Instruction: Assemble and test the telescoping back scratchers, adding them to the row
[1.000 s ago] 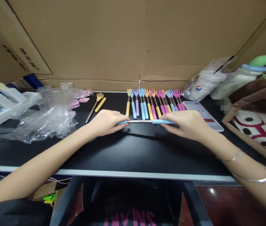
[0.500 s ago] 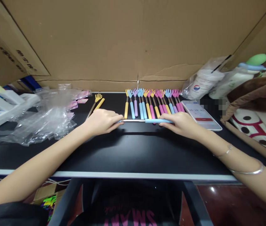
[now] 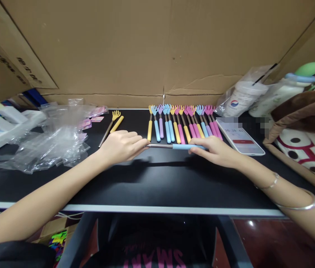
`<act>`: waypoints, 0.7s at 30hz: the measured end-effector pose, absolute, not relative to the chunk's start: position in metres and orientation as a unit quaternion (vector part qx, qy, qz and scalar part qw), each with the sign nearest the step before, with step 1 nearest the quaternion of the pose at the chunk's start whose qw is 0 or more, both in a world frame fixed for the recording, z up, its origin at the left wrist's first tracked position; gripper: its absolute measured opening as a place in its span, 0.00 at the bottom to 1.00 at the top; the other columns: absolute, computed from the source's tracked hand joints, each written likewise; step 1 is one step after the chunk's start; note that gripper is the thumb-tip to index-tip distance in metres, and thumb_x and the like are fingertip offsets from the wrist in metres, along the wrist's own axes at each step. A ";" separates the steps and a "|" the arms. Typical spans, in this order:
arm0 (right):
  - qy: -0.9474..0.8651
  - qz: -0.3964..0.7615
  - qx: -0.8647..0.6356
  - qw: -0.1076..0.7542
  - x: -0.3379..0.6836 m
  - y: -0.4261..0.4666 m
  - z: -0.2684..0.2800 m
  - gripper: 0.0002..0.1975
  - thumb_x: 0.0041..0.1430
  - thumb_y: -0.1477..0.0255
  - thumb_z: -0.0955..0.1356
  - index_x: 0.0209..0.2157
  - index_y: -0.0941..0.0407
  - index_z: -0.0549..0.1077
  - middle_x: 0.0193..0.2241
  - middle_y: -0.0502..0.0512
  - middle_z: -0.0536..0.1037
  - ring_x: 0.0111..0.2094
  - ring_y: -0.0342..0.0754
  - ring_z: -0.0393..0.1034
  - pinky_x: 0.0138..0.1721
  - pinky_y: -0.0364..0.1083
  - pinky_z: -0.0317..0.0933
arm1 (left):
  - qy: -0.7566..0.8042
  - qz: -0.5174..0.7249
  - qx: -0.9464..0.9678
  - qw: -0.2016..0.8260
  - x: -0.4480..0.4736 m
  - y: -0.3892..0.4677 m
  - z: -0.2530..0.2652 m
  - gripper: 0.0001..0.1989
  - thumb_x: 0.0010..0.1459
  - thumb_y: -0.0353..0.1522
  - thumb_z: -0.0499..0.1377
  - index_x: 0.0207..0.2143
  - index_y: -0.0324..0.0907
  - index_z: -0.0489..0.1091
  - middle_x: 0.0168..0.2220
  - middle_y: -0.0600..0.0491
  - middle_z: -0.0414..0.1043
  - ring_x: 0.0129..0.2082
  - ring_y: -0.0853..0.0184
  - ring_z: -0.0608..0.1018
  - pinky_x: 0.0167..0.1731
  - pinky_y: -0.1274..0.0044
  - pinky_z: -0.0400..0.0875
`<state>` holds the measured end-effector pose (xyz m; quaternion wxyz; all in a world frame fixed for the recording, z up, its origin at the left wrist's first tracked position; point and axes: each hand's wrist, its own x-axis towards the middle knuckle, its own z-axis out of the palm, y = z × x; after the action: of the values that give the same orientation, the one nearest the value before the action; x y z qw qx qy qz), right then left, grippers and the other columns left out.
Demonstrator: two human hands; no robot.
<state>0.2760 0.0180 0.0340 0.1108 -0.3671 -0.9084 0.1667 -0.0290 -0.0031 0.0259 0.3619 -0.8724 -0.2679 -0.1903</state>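
Observation:
Across the front of me, above the black table, I hold a back scratcher (image 3: pixel 183 147) level between my two hands. My right hand (image 3: pixel 213 149) is closed around its light blue handle. At the other end, my left hand (image 3: pixel 125 146) has its fingers closed on the thin metal rod and covers whatever lies beyond. Beyond them is a row of several back scratchers (image 3: pixel 171 130) in yellow, blue, purple and pink, claws pointing away. Left of that row lie a yellow claw on a dark rod (image 3: pixel 112 121) and a separate yellow handle (image 3: pixel 117 124), close to my left hand.
Clear plastic bags (image 3: pixel 59 137) are heaped at the left, beside a white power strip (image 3: pixel 15 126). To the right lie a phone (image 3: pixel 241 138), a bagged paper cup (image 3: pixel 239 98), a bottle (image 3: pixel 291 91) and a fabric bag (image 3: pixel 310 134). Cardboard (image 3: pixel 112 48) stands behind.
The hands and the held back scratcher sit slightly lower in view. My left hand's fingers have shifted a little to the right, and less blue shows at them. Both hands keep their hold.

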 end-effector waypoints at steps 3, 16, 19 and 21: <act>-0.897 0.223 -0.362 0.118 0.274 0.017 0.037 0.23 0.62 0.57 0.56 0.30 0.58 0.72 0.25 0.52 0.71 0.26 0.41 0.63 0.31 0.42 0.53 | -0.258 -0.202 -0.866 0.379 -0.028 -0.005 0.025 0.14 0.64 0.34 0.49 0.29 0.42 0.70 0.18 0.58 0.67 0.20 0.73 0.69 0.22 0.77 0.55; -0.898 0.250 -0.344 0.114 0.272 0.018 0.036 0.19 0.61 0.58 0.58 0.27 0.57 0.68 0.23 0.50 0.69 0.24 0.41 0.61 0.29 0.41 0.54 | -0.281 -0.211 -0.859 0.373 -0.020 -0.010 0.025 0.15 0.65 0.34 0.49 0.27 0.43 0.69 0.17 0.58 0.64 0.19 0.73 0.66 0.20 0.76 0.52; -0.905 0.207 -0.349 0.126 0.273 0.019 0.033 0.18 0.61 0.59 0.58 0.27 0.57 0.67 0.23 0.50 0.68 0.23 0.40 0.60 0.28 0.40 0.53 | -0.275 -0.218 -0.854 0.384 -0.019 -0.009 0.022 0.14 0.64 0.35 0.50 0.27 0.43 0.69 0.17 0.58 0.65 0.20 0.73 0.67 0.21 0.77 0.53; -0.909 0.164 -0.358 0.135 0.274 0.020 0.030 0.18 0.60 0.58 0.59 0.28 0.57 0.67 0.23 0.50 0.68 0.23 0.40 0.60 0.28 0.40 0.52 | -0.282 -0.222 -0.857 0.368 -0.018 -0.008 0.019 0.14 0.64 0.36 0.50 0.27 0.42 0.70 0.18 0.58 0.66 0.20 0.73 0.68 0.22 0.77 0.54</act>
<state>0.2738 0.0197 0.0305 0.1350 -0.3576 -0.9094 0.1639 -0.0182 -0.0076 0.0190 0.3684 -0.8574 -0.2824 -0.2221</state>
